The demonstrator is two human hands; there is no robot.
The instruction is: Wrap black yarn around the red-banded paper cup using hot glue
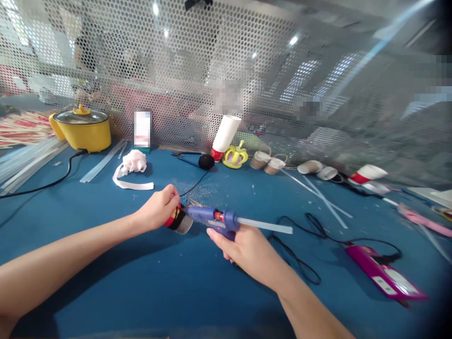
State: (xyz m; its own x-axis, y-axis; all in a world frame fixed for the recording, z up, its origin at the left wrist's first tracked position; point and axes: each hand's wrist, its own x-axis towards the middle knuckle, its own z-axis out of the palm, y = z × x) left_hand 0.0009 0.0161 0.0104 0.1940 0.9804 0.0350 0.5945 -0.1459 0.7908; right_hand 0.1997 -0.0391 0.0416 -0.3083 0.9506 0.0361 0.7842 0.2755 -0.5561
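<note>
The left hand (158, 208) is grasping a cup (180, 221), the right hand (252, 249) a glue gun (208, 217); a pot (88, 136) is standing by the worktop's (148, 287) far edge.

Blue glue gun (204, 214); red-blk piece (178, 220) adj., tilted.

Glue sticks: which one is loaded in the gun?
The glue stick jutting back from the blue-purple glue gun in the right hand; the other sticks lie on the blue table.
</note>
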